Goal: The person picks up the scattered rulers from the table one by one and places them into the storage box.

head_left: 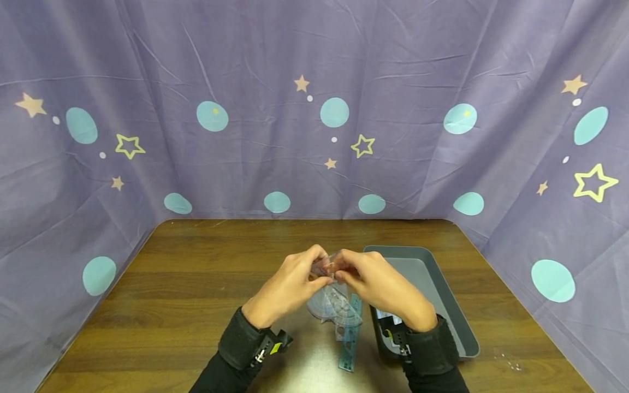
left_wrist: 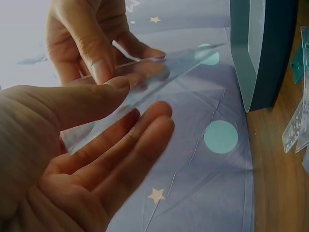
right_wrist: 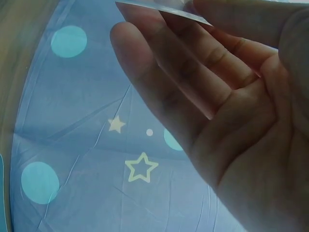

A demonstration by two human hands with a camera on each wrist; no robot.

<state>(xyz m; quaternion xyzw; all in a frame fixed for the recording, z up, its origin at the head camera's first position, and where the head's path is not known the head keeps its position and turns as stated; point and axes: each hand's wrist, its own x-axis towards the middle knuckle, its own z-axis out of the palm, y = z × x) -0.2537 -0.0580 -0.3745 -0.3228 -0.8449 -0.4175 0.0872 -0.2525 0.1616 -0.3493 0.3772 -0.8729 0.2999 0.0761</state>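
Observation:
Both hands are raised over the table, close together in the head view. My left hand [head_left: 295, 281] pinches a clear, flat plastic set square [left_wrist: 183, 62] between thumb and fingers. From the other side my right hand [head_left: 380, 281] pinches the same piece; its thumb presses on the top face. One pointed corner sticks out beyond the fingers, and the rest is partly hidden by them. Beneath the hands lie clear protractors [head_left: 321, 307], overlapping a translucent blue ruler [head_left: 348, 352]. In the right wrist view only an edge of the set square [right_wrist: 154, 6] shows.
A grey tray [head_left: 469, 333] stands to the right, partly behind my right forearm, with a small white item [head_left: 385, 315] near its left side. Small shiny specks [head_left: 513, 364] lie on the wooden table [head_left: 187, 295] at right. A patterned purple curtain [head_left: 275, 136] surrounds the table.

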